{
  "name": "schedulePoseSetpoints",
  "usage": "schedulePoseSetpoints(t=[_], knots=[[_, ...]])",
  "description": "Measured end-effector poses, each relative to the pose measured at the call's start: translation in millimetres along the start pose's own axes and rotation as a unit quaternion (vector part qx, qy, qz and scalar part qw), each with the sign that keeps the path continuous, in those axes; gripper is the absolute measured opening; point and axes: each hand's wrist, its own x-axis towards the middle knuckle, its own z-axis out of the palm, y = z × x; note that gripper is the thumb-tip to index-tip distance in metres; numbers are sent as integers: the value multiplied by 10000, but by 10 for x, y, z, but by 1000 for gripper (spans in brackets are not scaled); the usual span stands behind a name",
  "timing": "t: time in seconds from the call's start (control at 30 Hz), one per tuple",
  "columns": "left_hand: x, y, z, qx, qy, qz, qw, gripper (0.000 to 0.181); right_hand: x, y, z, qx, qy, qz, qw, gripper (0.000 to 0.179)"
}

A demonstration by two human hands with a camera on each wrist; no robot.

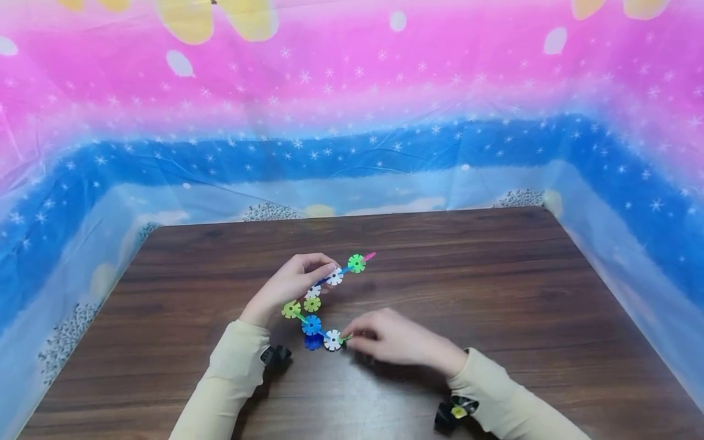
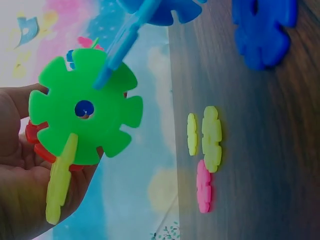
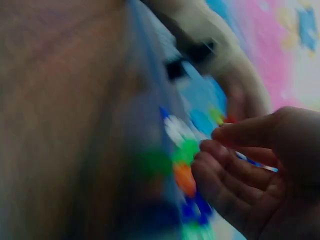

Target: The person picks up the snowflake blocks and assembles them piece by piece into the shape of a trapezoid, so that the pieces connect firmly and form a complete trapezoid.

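Note:
A chain of interlocking plastic snowflake discs (image 1: 311, 324) in white, blue, green and yellow curves over the table. My left hand (image 1: 302, 278) grips its upper part near a white disc (image 1: 335, 275); a bright green disc (image 1: 356, 263) and an edge-on pink one lie beyond. In the left wrist view a large green disc (image 2: 55, 107) hides part of the palm. My right hand (image 1: 393, 336) has bent fingers at the lower end, pinching by a green piece beside a white disc (image 1: 332, 340). Blur in the right wrist view softens an orange disc (image 3: 184, 179) by those fingertips.
A dark wood-grain table (image 1: 467, 263) lies below, with a pink and blue patterned cloth (image 1: 352, 153) hung round its back and sides. Yellow discs (image 2: 212, 140) and a pink disc (image 2: 203, 187) appear edge-on in the left wrist view. Black wrist cameras (image 1: 277, 355) sit at both cuffs.

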Motion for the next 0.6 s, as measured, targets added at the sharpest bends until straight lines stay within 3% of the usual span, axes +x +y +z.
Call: schedulePoseSetpoints(t=[0.1, 0.23, 0.37, 0.6], knots=[[-9, 4, 2, -90, -28, -93, 9999, 31, 127, -168, 170, -825, -635, -292, 9941, 34], [-32, -2, 10, -98, -33, -89, 9999, 31, 251, -337, 319, -1791, -1146, -95, 9771, 46], [-39, -5, 5, -132, -44, 2, 9999, 32, 262, -389, 362, -2334, -1167, -55, 9653, 44], [-41, 0, -28, 27, -30, 99, 9999, 34, 123, -359, 322, -2160, -692, -428, 9730, 14]])
